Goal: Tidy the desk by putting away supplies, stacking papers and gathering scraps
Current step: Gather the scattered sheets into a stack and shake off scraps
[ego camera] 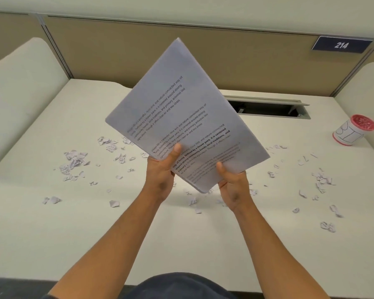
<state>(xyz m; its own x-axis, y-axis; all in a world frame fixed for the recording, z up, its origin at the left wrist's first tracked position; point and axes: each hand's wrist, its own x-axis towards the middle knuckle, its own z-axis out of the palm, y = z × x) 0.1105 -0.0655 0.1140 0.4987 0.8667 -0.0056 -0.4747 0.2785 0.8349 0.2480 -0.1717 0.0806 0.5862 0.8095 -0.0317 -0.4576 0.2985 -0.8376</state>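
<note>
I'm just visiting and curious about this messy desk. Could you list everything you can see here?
stack of printed papers: one, white with black text, held tilted above the desk
paper scraps: many, white, scattered over the desk
desk: one, off-white
cup: one, white with red rim, far right
cable slot: one, grey, at desk's back
number sign 214: one, dark blue, on the partition
left hand: grips the stack's lower edge
right hand: grips the stack's lower corner

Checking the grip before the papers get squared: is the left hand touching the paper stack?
Touching. The head view shows the left hand with its thumb pressed on the printed top sheet of the paper stack, near its lower edge.
</note>
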